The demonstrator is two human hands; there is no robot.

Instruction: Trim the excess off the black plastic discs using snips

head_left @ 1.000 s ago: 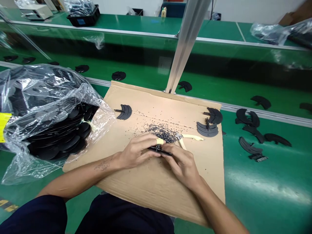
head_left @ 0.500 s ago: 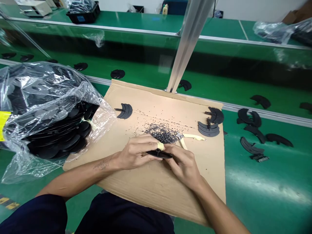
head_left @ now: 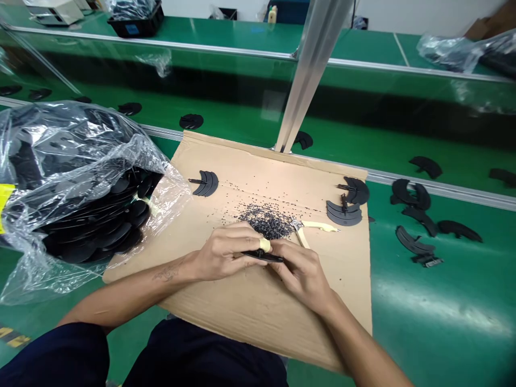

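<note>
A thin black plastic part (head_left: 264, 256) is gripped between my two hands over the cardboard sheet (head_left: 242, 306). My left hand (head_left: 228, 250) pinches its left side, with a pale yellow wrap showing on a fingertip. On its right side, the fingers of my right hand (head_left: 300, 266) are closed round the edge. Much of the part is hidden by my fingers. Just beyond my hands lies a heap of small black bits (head_left: 268, 220). Cutting pliers with pale yellow handles (head_left: 318, 226) rest beside the heap, their jaws toward it.
A clear plastic bag (head_left: 80, 140) full of black discs (head_left: 97, 236) stands at left. Curved black parts (head_left: 207, 184) lie on the cardboard, with more at its right (head_left: 344, 212). Others (head_left: 415, 242) sit on the green bench (head_left: 443, 301). A metal post (head_left: 308, 80) rises behind the cardboard.
The view has shifted very slightly. Both hands keep their hold on the black part, with hardly any visible movement.
</note>
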